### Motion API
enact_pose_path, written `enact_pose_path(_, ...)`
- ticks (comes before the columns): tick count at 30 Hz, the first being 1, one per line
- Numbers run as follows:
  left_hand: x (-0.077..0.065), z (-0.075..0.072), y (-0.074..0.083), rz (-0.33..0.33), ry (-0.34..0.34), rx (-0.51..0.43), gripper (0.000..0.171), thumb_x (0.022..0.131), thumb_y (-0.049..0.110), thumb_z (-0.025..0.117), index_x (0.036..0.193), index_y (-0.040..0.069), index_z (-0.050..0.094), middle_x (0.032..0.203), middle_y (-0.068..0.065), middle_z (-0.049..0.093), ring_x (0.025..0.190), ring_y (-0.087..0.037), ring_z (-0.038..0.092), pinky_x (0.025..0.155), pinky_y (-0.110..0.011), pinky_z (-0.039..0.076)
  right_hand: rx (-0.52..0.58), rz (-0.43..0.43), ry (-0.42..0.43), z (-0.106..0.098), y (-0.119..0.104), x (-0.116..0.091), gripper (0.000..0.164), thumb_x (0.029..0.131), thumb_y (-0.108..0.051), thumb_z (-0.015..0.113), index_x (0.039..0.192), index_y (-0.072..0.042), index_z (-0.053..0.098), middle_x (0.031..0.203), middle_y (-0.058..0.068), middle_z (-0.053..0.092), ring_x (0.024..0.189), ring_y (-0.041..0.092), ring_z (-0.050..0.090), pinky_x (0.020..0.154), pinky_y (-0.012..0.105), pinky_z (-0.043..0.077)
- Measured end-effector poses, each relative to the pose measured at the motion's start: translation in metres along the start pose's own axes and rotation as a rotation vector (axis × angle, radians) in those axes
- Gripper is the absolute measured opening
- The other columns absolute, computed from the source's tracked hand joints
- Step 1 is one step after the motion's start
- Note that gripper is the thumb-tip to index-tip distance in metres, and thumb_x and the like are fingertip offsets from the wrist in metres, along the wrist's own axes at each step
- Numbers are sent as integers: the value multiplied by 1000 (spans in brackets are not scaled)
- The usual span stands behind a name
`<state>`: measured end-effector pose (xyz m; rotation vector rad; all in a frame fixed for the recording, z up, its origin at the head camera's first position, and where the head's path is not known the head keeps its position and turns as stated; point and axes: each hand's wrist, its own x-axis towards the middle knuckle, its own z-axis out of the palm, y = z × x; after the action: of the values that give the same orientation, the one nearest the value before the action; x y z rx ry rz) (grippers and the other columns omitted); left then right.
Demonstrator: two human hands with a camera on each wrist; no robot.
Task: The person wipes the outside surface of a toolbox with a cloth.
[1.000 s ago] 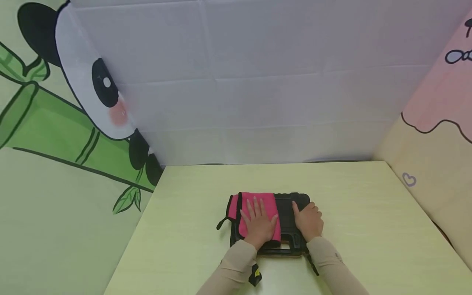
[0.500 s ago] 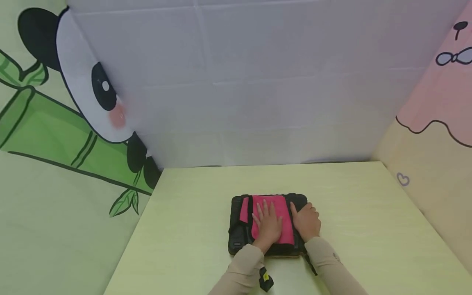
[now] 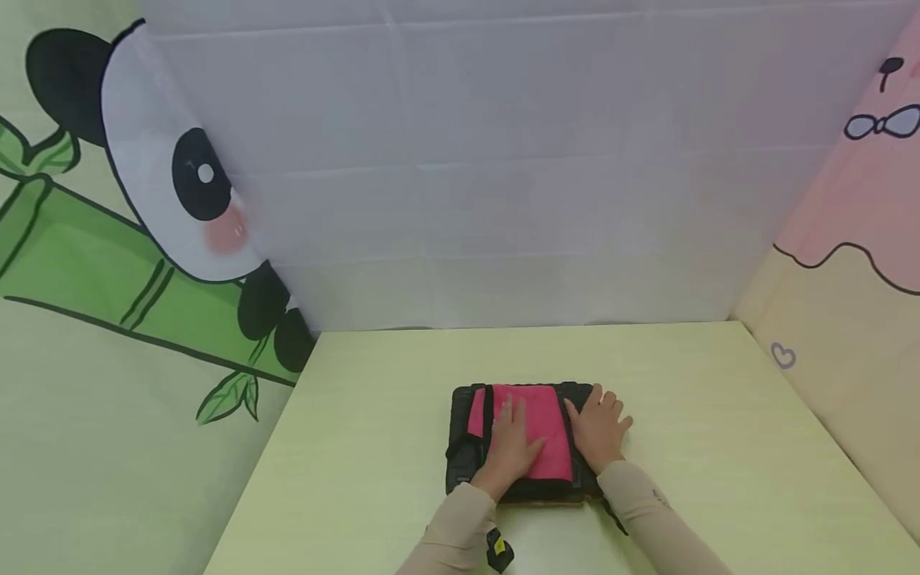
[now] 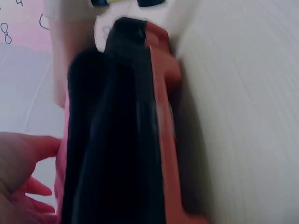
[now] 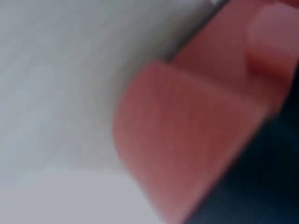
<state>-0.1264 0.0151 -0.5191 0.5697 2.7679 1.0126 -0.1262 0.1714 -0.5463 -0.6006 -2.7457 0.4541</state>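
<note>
A flat case (image 3: 458, 471) lies on the table, black on top with an orange-red lower side (image 4: 161, 74) in the left wrist view. Across its lid is a pink fabric piece (image 3: 552, 431) with black edging. My left hand (image 3: 510, 447) rests on the fabric, fingers fairly straight and pointing away. Over the case's right edge lies my right hand (image 3: 600, 431), its fingers spread and the thumb on the lid. The right wrist view is blurred; the case's orange-red corner (image 5: 182, 135) fills its middle, without that hand.
The pale yellow table (image 3: 381, 431) extends around the case. A white wall sheet (image 3: 503, 200) stands behind, with cartoon-printed walls on both sides. A black strap with a yellow mark (image 3: 499, 549) hangs below the left sleeve.
The pink fabric slid right across the lid under my left hand, then stayed there. My left hand has since shifted slightly left, and my right fingers uncurled from the case's edge.
</note>
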Motion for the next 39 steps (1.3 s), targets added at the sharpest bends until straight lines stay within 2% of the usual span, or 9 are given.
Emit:
enact_pose_path(3, -2, -7, -10, 48, 46, 22, 69, 84, 27, 66, 139, -2, 36, 146, -19, 32, 132, -35, 35, 104, -47, 37, 35, -97, 1, -7, -4, 6, 51, 92, -38, 53, 113, 8, 47, 101, 26, 51, 91, 38, 51, 72, 51, 46)
enact_pose_path(8, 4, -20, -32, 104, 214, -29, 48, 88, 21, 61, 130, 1, 49, 136, -16, 47, 126, -30, 45, 102, -44, 40, 136, -108, -201, -18, -20, 9, 45, 91, -43, 51, 92, 2, 53, 77, 14, 54, 62, 24, 55, 52, 39, 48)
enact_pose_path(13, 9, -26, -56, 20, 424, -154, 38, 91, 14, 55, 126, 0, 52, 130, -18, 52, 122, -32, 48, 101, -46, 39, -7, -94, -276, -16, -31, 12, 57, 88, -44, 57, 106, 9, 49, 62, 12, 56, 54, 25, 57, 50, 40, 49)
enact_pose_path(16, 8, -21, -68, -61, 482, -196, 38, 94, 12, 49, 129, -2, 48, 132, -19, 50, 124, -34, 46, 103, -47, 37, -31, -109, -257, -15, -30, 13, 55, 88, -39, 59, 112, 9, 47, 60, 10, 57, 54, 25, 58, 48, 39, 48)
enact_pose_path(21, 2, -8, -76, -164, 456, -270, 42, 97, 14, 44, 134, -5, 40, 137, -23, 43, 128, -38, 40, 105, -50, 33, -4, -105, -196, -23, -18, 19, 37, 89, -29, 59, 98, 5, 47, 71, 14, 57, 62, 29, 59, 49, 41, 48)
enact_pose_path(25, -1, -2, -82, -207, 417, -345, 47, 97, 19, 44, 136, -6, 36, 138, -26, 40, 125, -41, 42, 102, -53, 35, 20, -59, -184, -35, 6, 28, 33, 90, -24, 57, 96, 4, 42, 73, 18, 58, 65, 33, 59, 48, 42, 46)
enact_pose_path(31, -3, 1, -91, -285, 337, -410, 56, 97, 30, 43, 138, -7, 32, 139, -29, 36, 128, -44, 35, 104, -55, 31, 128, 12, -204, -49, 61, 44, 40, 91, -29, 55, 107, 1, 35, 61, 15, 55, 50, 25, 51, 42, 32, 36)
enact_pose_path(34, -4, 1, -93, -307, 316, -424, 58, 97, 32, 43, 138, -7, 32, 139, -30, 37, 129, -44, 34, 104, -55, 30, 169, 13, -203, -50, 90, 50, 47, 92, -32, 54, 117, 2, 32, 64, 18, 55, 53, 24, 51, 44, 32, 38)
enact_pose_path(39, -4, -1, -93, -313, 297, -424, 60, 97, 36, 41, 137, -8, 34, 137, -31, 38, 128, -45, 35, 103, -56, 31, 144, 21, -201, -47, 129, 55, 54, 93, -32, 51, 125, 5, 29, 73, 26, 59, 59, 30, 56, 48, 39, 43)
